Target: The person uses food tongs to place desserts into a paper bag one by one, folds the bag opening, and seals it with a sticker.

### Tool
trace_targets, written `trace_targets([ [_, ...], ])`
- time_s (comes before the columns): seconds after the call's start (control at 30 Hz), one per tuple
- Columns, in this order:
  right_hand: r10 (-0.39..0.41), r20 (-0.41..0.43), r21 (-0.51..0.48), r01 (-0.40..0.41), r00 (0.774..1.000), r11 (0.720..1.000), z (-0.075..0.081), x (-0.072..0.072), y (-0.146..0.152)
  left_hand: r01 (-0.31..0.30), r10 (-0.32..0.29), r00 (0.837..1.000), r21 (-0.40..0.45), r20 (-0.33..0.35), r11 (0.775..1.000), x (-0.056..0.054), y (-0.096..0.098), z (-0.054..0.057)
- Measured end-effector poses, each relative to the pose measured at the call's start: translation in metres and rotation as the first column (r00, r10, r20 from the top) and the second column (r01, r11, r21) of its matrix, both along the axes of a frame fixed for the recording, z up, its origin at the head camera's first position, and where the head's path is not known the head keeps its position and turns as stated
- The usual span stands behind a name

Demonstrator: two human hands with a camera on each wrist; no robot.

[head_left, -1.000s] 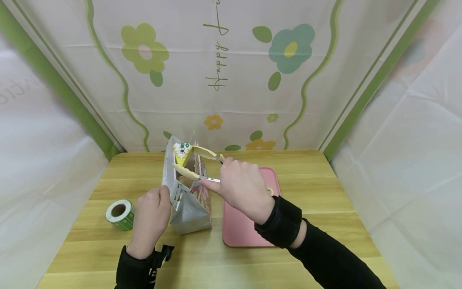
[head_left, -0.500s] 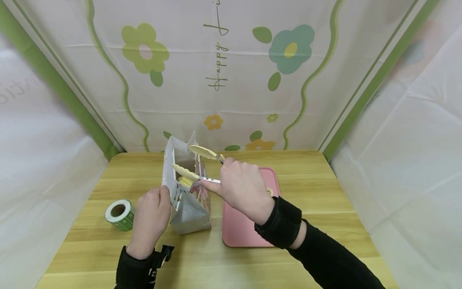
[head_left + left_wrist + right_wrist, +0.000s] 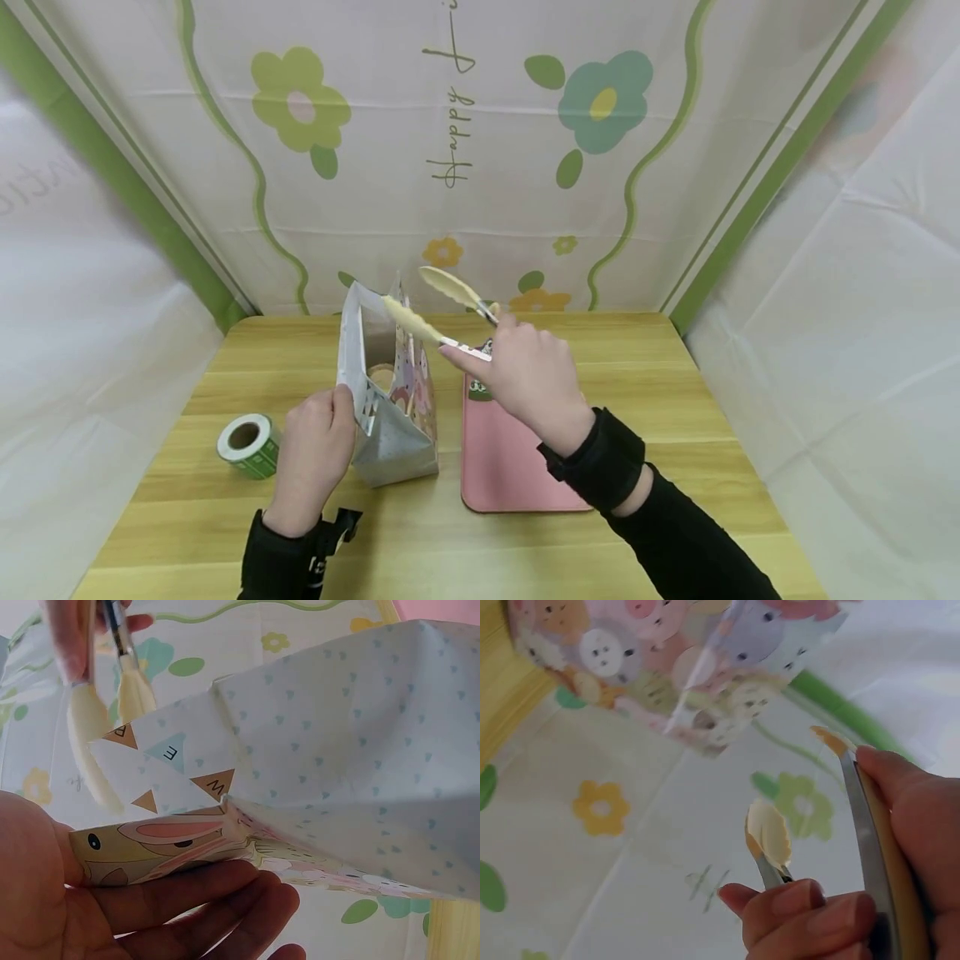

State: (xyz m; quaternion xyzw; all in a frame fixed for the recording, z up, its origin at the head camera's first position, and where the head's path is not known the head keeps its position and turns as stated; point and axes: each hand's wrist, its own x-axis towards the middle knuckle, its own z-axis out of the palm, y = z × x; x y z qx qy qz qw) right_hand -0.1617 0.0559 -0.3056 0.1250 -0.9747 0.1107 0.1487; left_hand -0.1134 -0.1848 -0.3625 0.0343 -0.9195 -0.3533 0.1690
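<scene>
My left hand (image 3: pixel 312 450) pinches the near left rim of a paper gift bag (image 3: pixel 395 454), thumb on one side and fingers beneath in the left wrist view. The bag stands with its mouth open, and a round tan item (image 3: pixel 381 377) shows inside. Its sides carry cartoon animals and small hearts. My right hand (image 3: pixel 536 379) grips a pair of food tongs (image 3: pixel 411 320) with cream scalloped tips and metal arms. The tongs are spread with nothing between the tips, just above and right of the bag's mouth. In the right wrist view, thumb and fingers lie along the tong arms (image 3: pixel 868 847).
A pink tray (image 3: pixel 517 467) lies right of the bag, partly under my right hand. A small green item with a panda-like face (image 3: pixel 480 390) sits near its left edge. Left of the bag stands a roll of green labels (image 3: pixel 249 446). Printed cloth walls enclose the wooden table (image 3: pixel 637 358).
The yellow cake-slice-shaped piece with a white face has dropped from the tongs into the bag. My right hand then moved the spread tongs up and right. My left hand stayed put.
</scene>
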Motion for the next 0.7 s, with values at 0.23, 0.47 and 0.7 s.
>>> trace_targets([
  [0.23,-0.119,0.047,-0.054,0.121,0.992,0.991,-0.036,-0.021,0.034,0.008,-0.008,1.0,0.016,0.002,1.0,0.0,0.0,0.0],
  [0.47,-0.177,0.215,-0.052,0.192,0.961,0.98,-0.096,-0.017,0.052,0.015,-0.015,1.0,0.026,0.003,1.0,0.001,0.0,0.0],
  [0.7,-0.193,0.285,-0.057,0.217,0.939,0.974,-0.157,-0.002,0.049,0.015,-0.015,1.0,0.022,0.01,1.0,0.001,0.0,0.0],
])
